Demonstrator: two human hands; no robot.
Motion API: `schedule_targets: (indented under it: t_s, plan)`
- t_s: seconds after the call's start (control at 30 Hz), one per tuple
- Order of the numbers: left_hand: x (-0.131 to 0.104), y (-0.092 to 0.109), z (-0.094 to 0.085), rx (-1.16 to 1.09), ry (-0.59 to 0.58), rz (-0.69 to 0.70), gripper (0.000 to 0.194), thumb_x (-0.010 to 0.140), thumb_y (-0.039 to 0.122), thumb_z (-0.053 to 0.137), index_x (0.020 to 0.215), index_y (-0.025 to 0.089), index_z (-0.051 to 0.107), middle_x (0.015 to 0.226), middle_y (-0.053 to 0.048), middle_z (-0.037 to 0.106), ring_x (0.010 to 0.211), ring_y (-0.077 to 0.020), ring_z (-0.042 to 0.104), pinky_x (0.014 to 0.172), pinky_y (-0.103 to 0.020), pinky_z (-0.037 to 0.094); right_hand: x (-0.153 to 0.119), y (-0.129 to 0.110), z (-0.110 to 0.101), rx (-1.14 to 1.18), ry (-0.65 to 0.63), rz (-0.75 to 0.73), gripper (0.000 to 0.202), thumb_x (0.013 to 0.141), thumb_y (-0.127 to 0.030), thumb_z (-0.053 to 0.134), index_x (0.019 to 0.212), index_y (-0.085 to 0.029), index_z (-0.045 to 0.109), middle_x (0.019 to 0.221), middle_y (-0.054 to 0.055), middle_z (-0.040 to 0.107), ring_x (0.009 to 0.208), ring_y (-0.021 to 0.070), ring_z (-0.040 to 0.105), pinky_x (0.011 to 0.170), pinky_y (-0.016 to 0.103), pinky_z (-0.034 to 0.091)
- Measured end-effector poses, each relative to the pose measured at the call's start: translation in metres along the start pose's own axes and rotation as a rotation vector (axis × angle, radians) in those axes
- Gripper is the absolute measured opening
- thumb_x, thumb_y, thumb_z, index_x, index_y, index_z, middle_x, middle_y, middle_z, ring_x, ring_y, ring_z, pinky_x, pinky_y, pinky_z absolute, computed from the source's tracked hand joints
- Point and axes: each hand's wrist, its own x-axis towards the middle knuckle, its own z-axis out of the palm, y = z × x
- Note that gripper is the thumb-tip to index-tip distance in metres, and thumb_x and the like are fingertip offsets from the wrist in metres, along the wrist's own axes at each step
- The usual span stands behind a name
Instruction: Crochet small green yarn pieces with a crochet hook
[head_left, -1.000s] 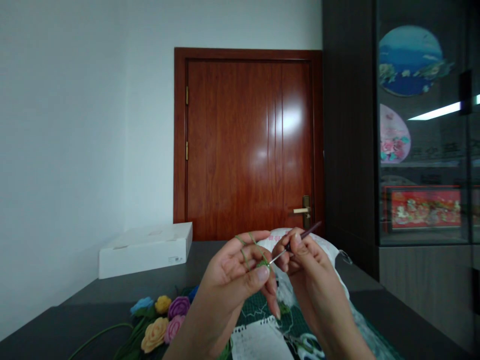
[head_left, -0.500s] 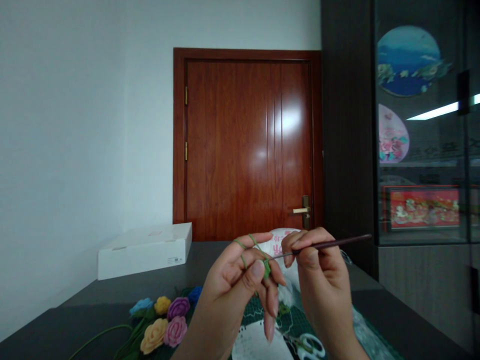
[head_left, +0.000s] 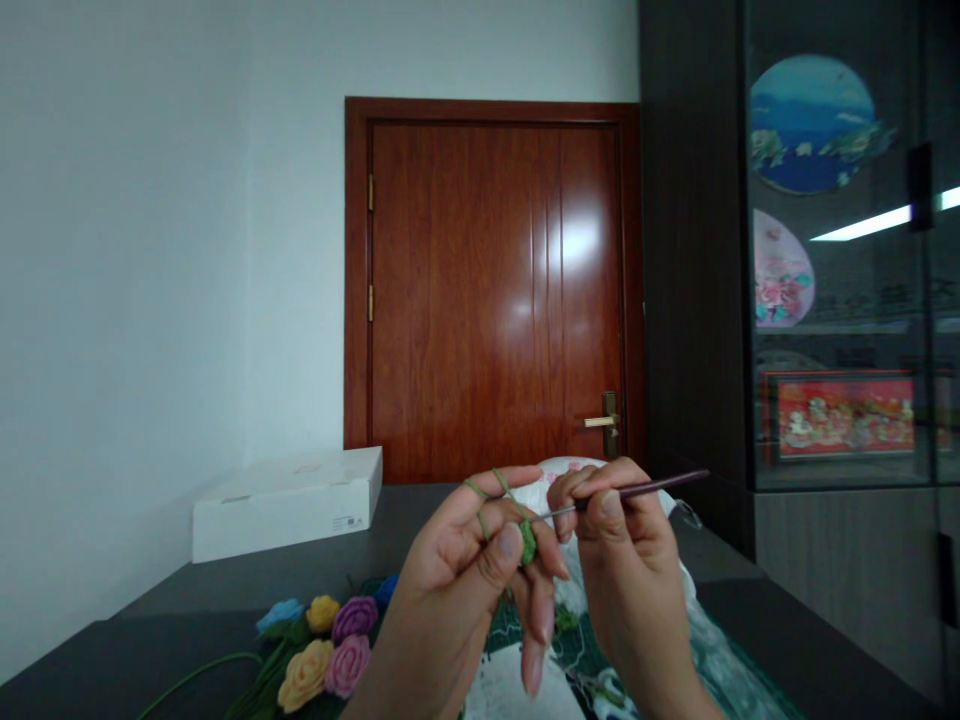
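Observation:
Between the thumb and fingers of my left hand [head_left: 480, 570] is a small green crocheted piece [head_left: 527, 542]. Green yarn [head_left: 501, 482] loops around the raised index finger and runs down to the piece. My right hand [head_left: 626, 550] grips a crochet hook [head_left: 660, 485] by its dark handle, pen-like. The hook's thin metal shaft points left, and its tip meets the top of the green piece; the tip itself is too small to make out.
Crocheted flowers [head_left: 349, 665] lie at the front left, a white box [head_left: 289, 505] behind them. Below my hands are a white sheet [head_left: 517, 685], white scissors [head_left: 615, 692] and a green mat [head_left: 592, 640]. A white plastic bag [head_left: 574, 575] sits behind.
My right hand and the hook have moved left, closer to my left hand. The hook's handle end has come left too. My left hand has shifted slightly left with the green piece.

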Motion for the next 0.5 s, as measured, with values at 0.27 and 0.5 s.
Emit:
schedule_targets:
  t_s: [0.27,0.5]
  plan:
    - [-0.001,-0.001,-0.001,0.028,-0.003,-0.013,0.031,0.097,0.029,0.062,0.126,0.017,0.06,0.08,-0.004,0.071,0.044,-0.0068,0.058,0.035,-0.012,0.047,-0.004,-0.003,0.002,-0.051,0.015,-0.083,0.012,0.101,-0.031,0.06,0.092,-0.024,0.064,0.074,-0.003,0.064,0.068,0.0129,0.064,0.067,0.026,0.053]
    - [0.001,-0.01,-0.008,0.052,-0.011,-0.003,0.031,0.097,0.029,0.062,0.127,0.019,0.06,0.078,-0.002,0.069,0.044,-0.0065,0.057,0.032,-0.01,0.043,-0.01,-0.002,0.007,-0.09,0.128,-0.091,0.014,0.098,-0.035,0.064,0.09,-0.024,0.065,0.08,-0.002,0.064,0.07,0.0122,0.063,0.07,0.026,0.055]
